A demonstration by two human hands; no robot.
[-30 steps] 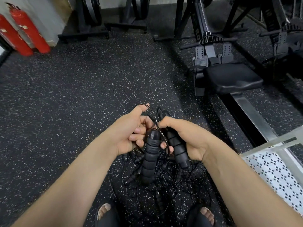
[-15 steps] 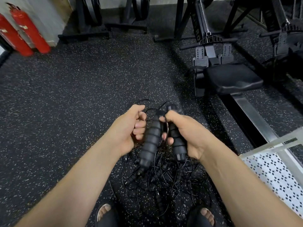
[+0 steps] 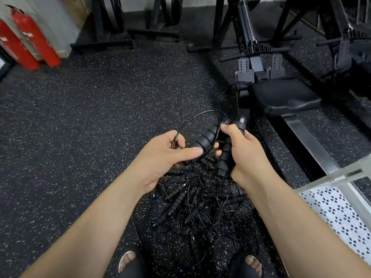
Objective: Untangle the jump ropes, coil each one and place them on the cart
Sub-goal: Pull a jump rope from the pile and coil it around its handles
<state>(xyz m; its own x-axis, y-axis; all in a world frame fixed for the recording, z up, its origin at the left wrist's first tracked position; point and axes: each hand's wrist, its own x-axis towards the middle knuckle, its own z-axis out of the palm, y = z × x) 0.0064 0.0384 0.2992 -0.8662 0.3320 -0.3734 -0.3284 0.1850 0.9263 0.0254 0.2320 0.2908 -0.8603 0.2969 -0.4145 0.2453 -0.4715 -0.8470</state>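
Low over gym floor (image 3: 96, 127): L hand (image 3: 160, 155) thumb + curled fingers pinch thin cable loop (image 3: 192, 118) beside one ribbed handle (image 3: 204, 140); R hand (image 3: 246, 155) fingers wrap second handle (image 3: 225, 155) (tilted, cap up). Tangled jump ropes (image 3: 200, 203) lie below btw feet (image 3: 128, 259), cart (image 3: 329, 180) at R.

The cart (image 3: 331, 213) runs off the right edge; the fire extinguishers (image 3: 34, 37) look blurred.

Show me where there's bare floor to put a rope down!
The widest bare floor lies left of the tangle, between the extinguishers and the left arm. The cart at right shows bare deck too. It is crowded between the feet, where the tangle lies, and at right by the rower.
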